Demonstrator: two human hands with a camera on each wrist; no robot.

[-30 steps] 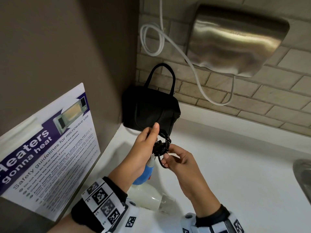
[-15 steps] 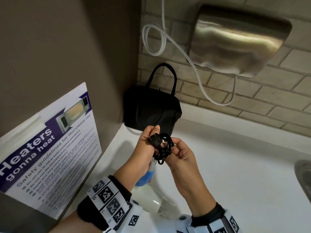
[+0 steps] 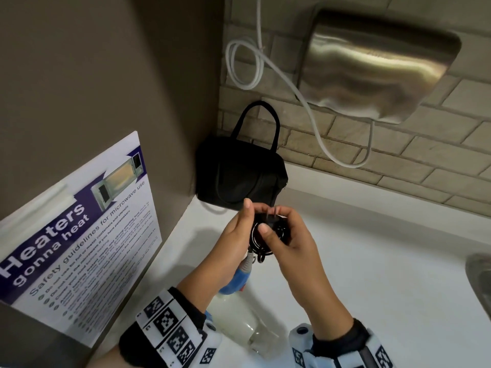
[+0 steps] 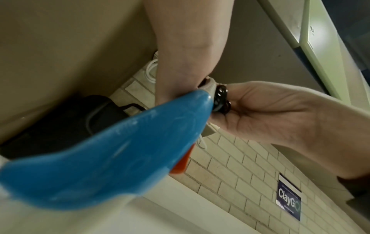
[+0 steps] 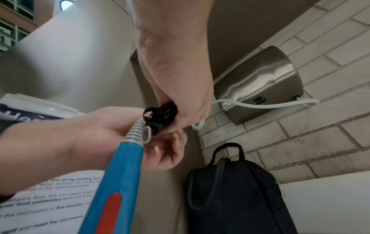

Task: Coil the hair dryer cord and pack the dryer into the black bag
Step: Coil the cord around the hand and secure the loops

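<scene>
While both hands work at mid-frame in the head view, the glossy black coiled cord (image 3: 268,235) sits bunched between them, just above the grey ribbed strain relief at the butt of the hair dryer's blue plastic handle (image 5: 122,174). That handle bears an orange-red switch and runs down and toward the lower edge of the frame to the dryer's white barrel, which lies low between the wrists. The left hand (image 3: 233,240) curls its fingers round the coil from the left, thumb raised; the right hand (image 3: 289,240) pinches the loops from the right, thumb pressed on top. So both hands are clamped on the cord, and coiling looks nearly finished. The soft black fabric bag with a loop handle (image 3: 239,176) stands in the corner at upper centre, directly beyond the hands and just past the coil, against the brick-tile wall; its zip appears closed, though I cannot be sure. Either hand is about equally near it. On the brown panel at lower left hangs a purple-and-white poster (image 3: 79,235) reading "Heaters gonna heat" and "Safety guidelines for microwave use". A small blue sticker (image 4: 289,201) on the tiles reads "ClayGo". At upper right, a brushed-steel hand dryer (image 3: 380,67) trails a white cable.
</scene>
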